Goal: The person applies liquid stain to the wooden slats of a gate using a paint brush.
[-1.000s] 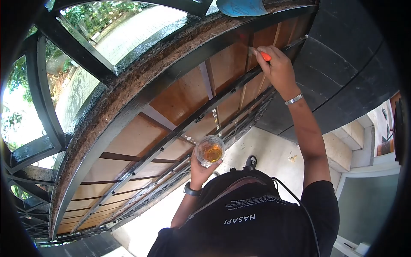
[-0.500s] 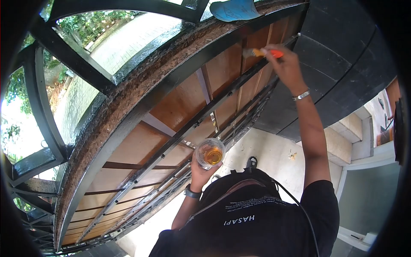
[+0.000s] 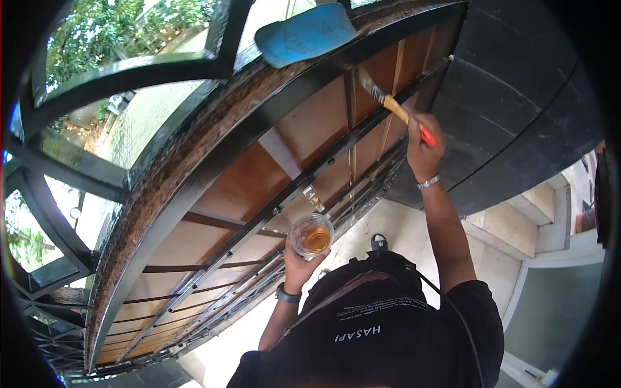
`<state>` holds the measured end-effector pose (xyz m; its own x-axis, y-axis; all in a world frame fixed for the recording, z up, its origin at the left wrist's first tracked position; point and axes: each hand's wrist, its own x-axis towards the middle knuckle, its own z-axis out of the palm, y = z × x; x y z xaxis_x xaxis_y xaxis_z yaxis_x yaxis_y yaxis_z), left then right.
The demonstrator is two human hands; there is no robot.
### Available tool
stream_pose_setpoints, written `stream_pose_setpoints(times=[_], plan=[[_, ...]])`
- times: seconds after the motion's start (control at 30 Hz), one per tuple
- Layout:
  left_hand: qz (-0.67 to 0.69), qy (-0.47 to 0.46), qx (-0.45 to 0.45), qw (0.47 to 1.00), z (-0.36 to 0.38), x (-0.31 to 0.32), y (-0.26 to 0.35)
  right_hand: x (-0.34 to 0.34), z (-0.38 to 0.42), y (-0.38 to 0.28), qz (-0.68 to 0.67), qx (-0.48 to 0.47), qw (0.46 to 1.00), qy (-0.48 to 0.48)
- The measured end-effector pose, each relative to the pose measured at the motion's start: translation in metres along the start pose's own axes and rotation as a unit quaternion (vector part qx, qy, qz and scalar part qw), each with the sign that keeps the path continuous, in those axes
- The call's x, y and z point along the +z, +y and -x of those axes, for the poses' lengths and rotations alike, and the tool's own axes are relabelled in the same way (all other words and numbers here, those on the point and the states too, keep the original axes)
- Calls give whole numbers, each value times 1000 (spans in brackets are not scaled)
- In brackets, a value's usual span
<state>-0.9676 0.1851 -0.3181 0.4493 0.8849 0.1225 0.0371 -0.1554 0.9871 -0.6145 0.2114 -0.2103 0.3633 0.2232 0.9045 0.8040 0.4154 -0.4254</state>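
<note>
A paintbrush (image 3: 396,110) with a yellow and red-orange handle is in my right hand (image 3: 425,147), my fingers closed round the handle. Its bristles lie against a brown wooden panel (image 3: 378,70) near the far end of the framed boards. My left hand (image 3: 299,266) holds a clear plastic cup (image 3: 312,235) with amber liquid in it, in front of the lower rails. Some panels look darker and glossier than the paler ones (image 3: 174,246) to the lower left.
A blue piece of sheet (image 3: 304,35) lies on the rough brown ledge (image 3: 194,139) above the panels. Black metal rails (image 3: 259,216) cross the boards. A dark wall (image 3: 498,90) stands at right, with steps (image 3: 511,223) below it.
My right hand has moved down a little, with the brush now angled up to the left and its bristles on the panel. The view has shifted; the cup stays in my left hand.
</note>
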Motion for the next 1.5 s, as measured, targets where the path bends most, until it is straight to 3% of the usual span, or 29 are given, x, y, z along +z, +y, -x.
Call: stream_pose_setpoints(times=[0.07, 0.27, 0.37, 0.67, 0.73, 0.83, 1.03, 1.13, 1.27, 1.33, 1.5], plan=[[32, 19, 1, 999, -7, 19, 6, -12, 15, 15, -4, 34, 999, -24], [26, 56, -7, 998, -25, 65, 6, -44, 10, 63, 44, 8, 996, -77], [14, 81, -2, 997, -28, 85, 7, -42, -22, 78, 68, -20, 997, -37], [8, 119, -15, 993, -28, 129, -2, -26, -98, 87, -39, -49, 998, 17], [6, 124, -18, 992, -28, 138, 2, -26, -105, 88, 22, -138, 990, -15], [4, 133, -16, 991, -30, 147, 8, -25, -103, 85, 78, -174, 978, -81], [14, 143, -16, 989, -29, 147, 10, -15, -65, 93, 124, -59, 968, -209], [6, 145, -16, 989, -24, 142, 7, -12, -66, 96, 138, -61, 962, -227], [23, 136, -23, 990, -20, 132, 8, -20, -104, 74, 124, -130, 974, -138], [16, 131, -22, 991, -21, 124, 6, -21, -117, 67, 115, -222, 967, -52], [39, 117, -17, 992, -21, 108, 8, -14, -86, 69, 166, -224, 955, -103]])
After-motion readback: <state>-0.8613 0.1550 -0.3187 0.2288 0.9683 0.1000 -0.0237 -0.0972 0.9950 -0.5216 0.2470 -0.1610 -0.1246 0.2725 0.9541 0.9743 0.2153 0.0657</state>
